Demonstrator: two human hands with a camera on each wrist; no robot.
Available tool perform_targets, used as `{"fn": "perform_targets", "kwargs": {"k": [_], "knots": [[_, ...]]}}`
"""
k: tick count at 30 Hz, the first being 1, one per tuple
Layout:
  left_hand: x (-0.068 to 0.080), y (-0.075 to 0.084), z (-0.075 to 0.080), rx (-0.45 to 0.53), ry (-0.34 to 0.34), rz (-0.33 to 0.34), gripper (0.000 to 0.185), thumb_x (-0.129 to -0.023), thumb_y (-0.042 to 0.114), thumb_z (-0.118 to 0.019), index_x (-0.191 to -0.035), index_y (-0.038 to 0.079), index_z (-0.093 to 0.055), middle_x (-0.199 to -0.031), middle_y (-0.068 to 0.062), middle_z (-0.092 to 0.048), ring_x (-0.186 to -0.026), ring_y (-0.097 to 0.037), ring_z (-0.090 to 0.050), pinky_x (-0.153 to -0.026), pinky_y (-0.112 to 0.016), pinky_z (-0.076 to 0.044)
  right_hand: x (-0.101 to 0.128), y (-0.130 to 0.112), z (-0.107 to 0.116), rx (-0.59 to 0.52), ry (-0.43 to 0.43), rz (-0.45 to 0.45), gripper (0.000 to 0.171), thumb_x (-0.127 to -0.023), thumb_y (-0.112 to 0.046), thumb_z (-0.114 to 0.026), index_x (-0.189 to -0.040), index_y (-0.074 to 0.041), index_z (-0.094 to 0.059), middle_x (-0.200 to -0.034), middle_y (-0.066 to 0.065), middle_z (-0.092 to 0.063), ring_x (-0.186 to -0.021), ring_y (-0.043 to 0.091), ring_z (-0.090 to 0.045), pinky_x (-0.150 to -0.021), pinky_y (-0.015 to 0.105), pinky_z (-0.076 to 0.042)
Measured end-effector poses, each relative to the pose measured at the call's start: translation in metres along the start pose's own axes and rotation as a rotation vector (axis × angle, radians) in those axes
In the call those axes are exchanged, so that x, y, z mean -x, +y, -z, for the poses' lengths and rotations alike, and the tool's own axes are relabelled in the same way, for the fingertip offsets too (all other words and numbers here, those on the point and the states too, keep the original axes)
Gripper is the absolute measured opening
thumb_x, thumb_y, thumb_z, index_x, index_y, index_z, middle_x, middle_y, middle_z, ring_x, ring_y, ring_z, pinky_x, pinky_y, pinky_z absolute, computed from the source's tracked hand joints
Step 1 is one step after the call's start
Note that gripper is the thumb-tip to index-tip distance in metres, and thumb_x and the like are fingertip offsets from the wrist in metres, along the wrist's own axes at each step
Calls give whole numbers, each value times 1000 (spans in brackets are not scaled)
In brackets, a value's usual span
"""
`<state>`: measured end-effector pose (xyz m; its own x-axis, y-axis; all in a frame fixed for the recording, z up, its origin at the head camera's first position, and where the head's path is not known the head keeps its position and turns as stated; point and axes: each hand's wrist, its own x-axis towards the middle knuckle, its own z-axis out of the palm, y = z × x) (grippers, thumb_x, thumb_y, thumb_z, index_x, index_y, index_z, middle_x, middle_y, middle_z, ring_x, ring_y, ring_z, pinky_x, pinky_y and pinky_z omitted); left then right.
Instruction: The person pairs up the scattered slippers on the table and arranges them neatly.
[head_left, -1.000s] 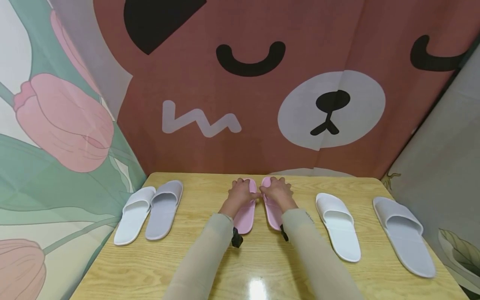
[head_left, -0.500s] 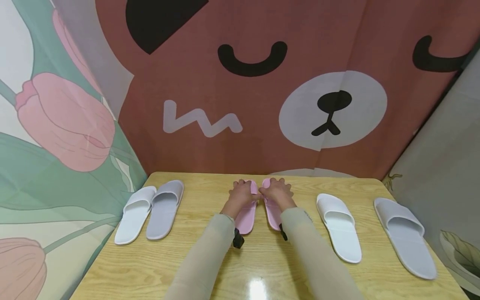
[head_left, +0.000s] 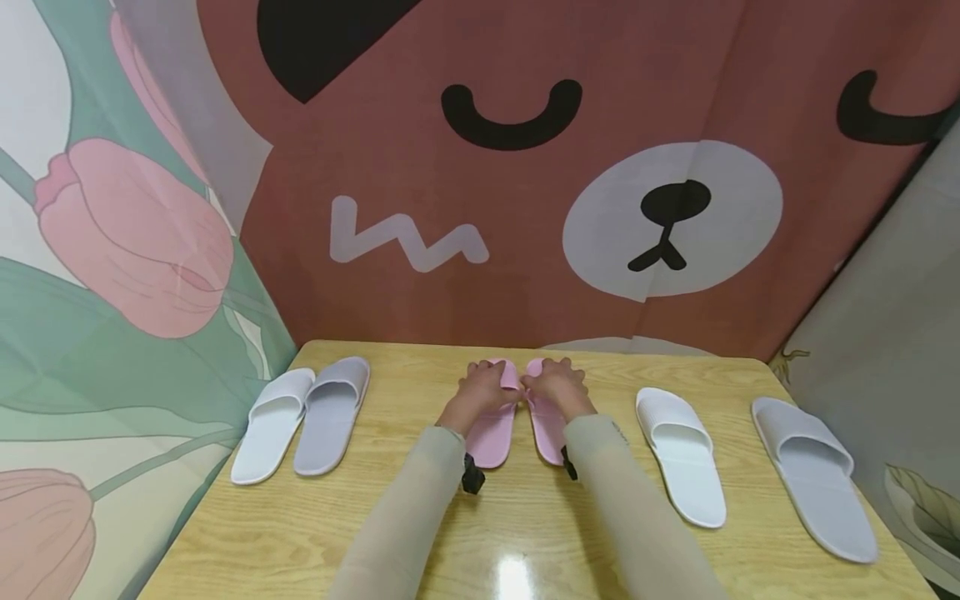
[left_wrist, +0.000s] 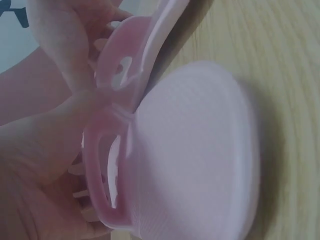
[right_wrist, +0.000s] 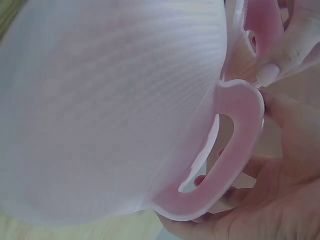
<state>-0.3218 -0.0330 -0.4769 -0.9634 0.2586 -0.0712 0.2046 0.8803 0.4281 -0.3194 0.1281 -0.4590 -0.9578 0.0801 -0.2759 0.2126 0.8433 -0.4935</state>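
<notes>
Two pink slippers lie side by side at the table's far middle, close together at their straps. My left hand (head_left: 480, 390) grips the left pink slipper (head_left: 491, 442) at its strap, with the fingers over the outer side. Around the strap of the right pink slipper (head_left: 547, 427), my right hand (head_left: 558, 387) holds in the same way. The thumbs point inward and nearly meet between the straps. In the left wrist view, the left slipper's sole (left_wrist: 195, 150) stretches across the table. Each strap has a slot, and fingertips show behind it in the right wrist view.
A white slipper (head_left: 270, 437) and a grey slipper (head_left: 330, 429) sit together at the left, edges touching. Another white slipper (head_left: 690, 479) and grey slipper (head_left: 821, 504) lie apart on the right. A bear-print curtain (head_left: 405, 308) hangs behind the wooden table (head_left: 420, 533).
Both hands stay on the pink slippers with hardly any movement. The head view has shifted slightly, so the surroundings appear a little further right.
</notes>
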Motion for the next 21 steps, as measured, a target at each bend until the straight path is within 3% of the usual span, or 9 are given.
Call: {"fn": "perform_targets", "kwargs": {"k": [15,21], "knots": [[3,-3,-1,-32,33,-28,85,-85,56,-75,-150,7,-48,-146,-16,-53,-133,-37,-48,-106,-52,-44,-3,3,-2,27,-6,29,72,-95,-48,-61,-153,-8,-42,-150,28,-35,-134,56,-32,-103,70,-37],[3,0,-4,-55,26,-6,87,-86,57,-73,-152,8,-45,-148,-15,-52,-137,-36,-47,-109,-46,-43,-2,4,-3,38,11,36,70,-95,-48,-61,-149,-6,-46,-147,28,-38,-132,58,-33,-101,70,-39]]}}
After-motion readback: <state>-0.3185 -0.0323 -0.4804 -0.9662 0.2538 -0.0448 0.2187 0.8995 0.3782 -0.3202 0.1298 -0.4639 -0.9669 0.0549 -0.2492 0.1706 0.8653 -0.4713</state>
